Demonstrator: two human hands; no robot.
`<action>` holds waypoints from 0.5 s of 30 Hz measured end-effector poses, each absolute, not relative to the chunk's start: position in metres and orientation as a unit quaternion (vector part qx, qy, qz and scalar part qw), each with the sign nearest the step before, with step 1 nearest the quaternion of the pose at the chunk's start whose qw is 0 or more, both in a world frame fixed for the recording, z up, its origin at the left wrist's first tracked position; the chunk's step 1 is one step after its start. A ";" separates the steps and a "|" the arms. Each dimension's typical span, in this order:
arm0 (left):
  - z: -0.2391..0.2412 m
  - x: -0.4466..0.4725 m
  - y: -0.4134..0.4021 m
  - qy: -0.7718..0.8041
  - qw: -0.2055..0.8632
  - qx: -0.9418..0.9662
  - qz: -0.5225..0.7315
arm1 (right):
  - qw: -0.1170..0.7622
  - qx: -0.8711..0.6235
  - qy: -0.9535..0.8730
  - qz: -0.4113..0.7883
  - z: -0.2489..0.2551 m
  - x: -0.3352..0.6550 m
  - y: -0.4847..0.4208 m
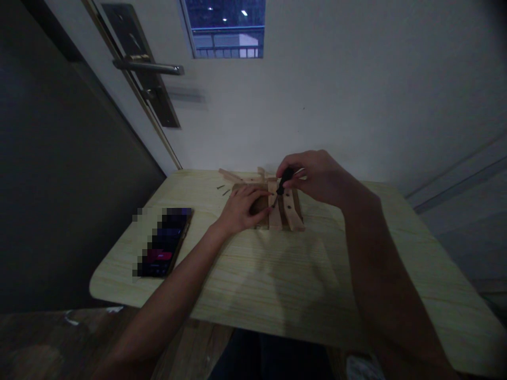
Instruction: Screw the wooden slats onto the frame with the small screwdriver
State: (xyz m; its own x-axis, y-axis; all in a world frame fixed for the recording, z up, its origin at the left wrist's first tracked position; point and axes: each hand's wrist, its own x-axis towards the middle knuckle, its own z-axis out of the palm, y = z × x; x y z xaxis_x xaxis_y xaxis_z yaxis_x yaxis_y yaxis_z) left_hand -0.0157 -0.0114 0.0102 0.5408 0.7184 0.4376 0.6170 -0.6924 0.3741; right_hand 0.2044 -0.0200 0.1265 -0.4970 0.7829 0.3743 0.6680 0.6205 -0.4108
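My right hand (312,171) is closed round the black handle of a screwdriver (284,182). The screwdriver leans, and its thin shaft points down to a pale wooden strip (274,219). My left hand (243,208) lies with fingers spread on the brown wooden board (261,205) under that strip; its index finger and thumb reach the strip's edge. Right of the shaft, a second wooden strip (291,208) with dark holes lies on the board. Two loose screws (223,190) rest left of the board. Part of the board is hidden under my left hand.
More wooden pieces (233,176) lie behind the board. A phone (168,243) is at the left on the light wooden table (253,285). Beyond the table's back edge stands a white door (317,95) with a metal handle (154,67) and a small window (225,31).
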 end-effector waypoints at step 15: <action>0.011 -0.014 -0.012 0.377 0.093 0.874 0.293 | 0.305 -0.463 -0.829 0.077 0.123 0.192 -0.020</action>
